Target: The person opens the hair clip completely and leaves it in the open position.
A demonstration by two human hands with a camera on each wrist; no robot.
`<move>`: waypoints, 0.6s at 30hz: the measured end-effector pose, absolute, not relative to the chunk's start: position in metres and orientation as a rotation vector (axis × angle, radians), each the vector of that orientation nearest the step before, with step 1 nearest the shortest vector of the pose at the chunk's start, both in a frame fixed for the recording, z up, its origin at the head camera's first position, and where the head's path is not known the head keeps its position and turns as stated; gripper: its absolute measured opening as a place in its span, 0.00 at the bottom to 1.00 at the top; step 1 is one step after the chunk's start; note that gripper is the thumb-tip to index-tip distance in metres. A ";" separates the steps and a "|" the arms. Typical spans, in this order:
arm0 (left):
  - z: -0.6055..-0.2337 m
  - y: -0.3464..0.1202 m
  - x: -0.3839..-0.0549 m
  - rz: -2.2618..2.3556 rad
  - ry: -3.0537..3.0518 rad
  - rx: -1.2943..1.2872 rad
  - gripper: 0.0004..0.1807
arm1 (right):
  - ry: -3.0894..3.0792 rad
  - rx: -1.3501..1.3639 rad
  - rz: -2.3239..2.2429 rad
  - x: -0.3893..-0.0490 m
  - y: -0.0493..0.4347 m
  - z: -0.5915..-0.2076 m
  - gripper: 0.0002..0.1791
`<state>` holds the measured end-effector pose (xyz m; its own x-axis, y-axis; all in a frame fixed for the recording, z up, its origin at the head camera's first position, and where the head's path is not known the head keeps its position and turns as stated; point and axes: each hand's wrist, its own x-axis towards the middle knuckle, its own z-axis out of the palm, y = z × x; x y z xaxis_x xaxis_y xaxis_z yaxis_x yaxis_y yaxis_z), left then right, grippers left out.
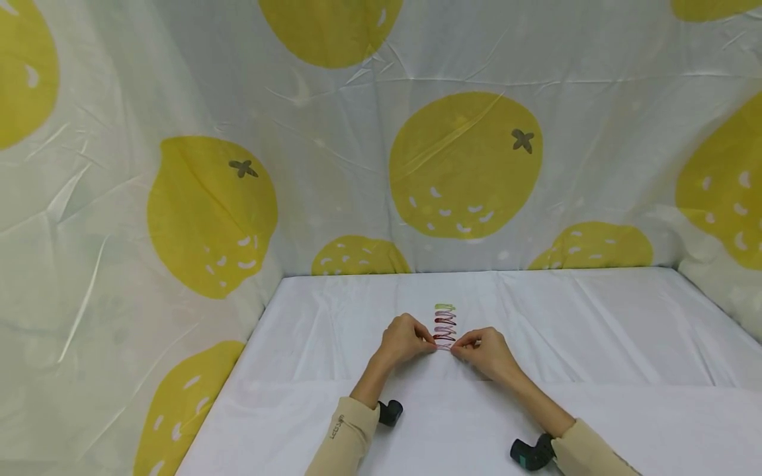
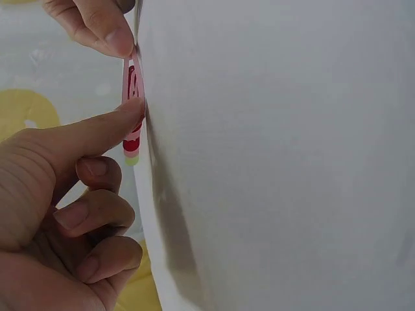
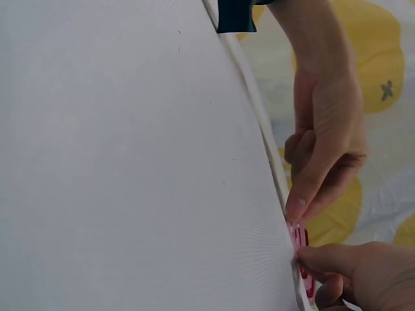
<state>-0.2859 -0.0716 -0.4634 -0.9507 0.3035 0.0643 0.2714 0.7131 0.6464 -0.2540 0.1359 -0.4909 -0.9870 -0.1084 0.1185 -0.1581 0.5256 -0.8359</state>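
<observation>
A column of thin, narrow looped clips lies on the white cloth, yellow-green at the far end, then pinks and dark reds. At its near end is a pink clip. My left hand pinches the left end of this pink clip between thumb and forefinger. Its other fingers are curled in the left wrist view. From the opposite side, my right hand pinches the right end with thumb and forefinger. The fingertips partly cover the clip, and its exact kind is too small to tell.
White cloth covers the table, with a fold line running across it near the hands. A hanging cloth printed with yellow lemons stands behind and at both sides. Black devices are strapped at both wrists, by the beige sleeves.
</observation>
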 end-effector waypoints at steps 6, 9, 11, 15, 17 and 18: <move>-0.464 -0.073 -0.286 1.075 2.858 0.450 0.04 | -2.695 0.213 1.482 -0.253 0.135 -0.492 0.04; -0.463 -0.074 -0.287 1.080 2.859 0.440 0.04 | -2.691 0.215 1.469 -0.255 0.135 -0.493 0.04; -0.463 -0.074 -0.287 1.083 2.862 0.438 0.04 | -2.688 0.212 1.457 -0.256 0.135 -0.494 0.03; -0.462 -0.077 -0.285 1.097 2.871 0.421 0.04 | -2.690 0.203 1.435 -0.255 0.137 -0.492 0.03; -0.459 -0.081 -0.282 1.128 2.868 0.412 0.05 | -2.695 0.193 1.430 -0.253 0.140 -0.489 0.03; -0.458 -0.085 -0.280 1.146 2.867 0.407 0.05 | -2.699 0.187 1.428 -0.251 0.142 -0.486 0.04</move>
<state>-0.2799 -0.0847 -0.4581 -0.9655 0.2505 0.0710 0.2305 0.6952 0.6809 -0.2509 0.1420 -0.4861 -0.9891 -0.0693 0.1297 -0.1462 0.5577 -0.8171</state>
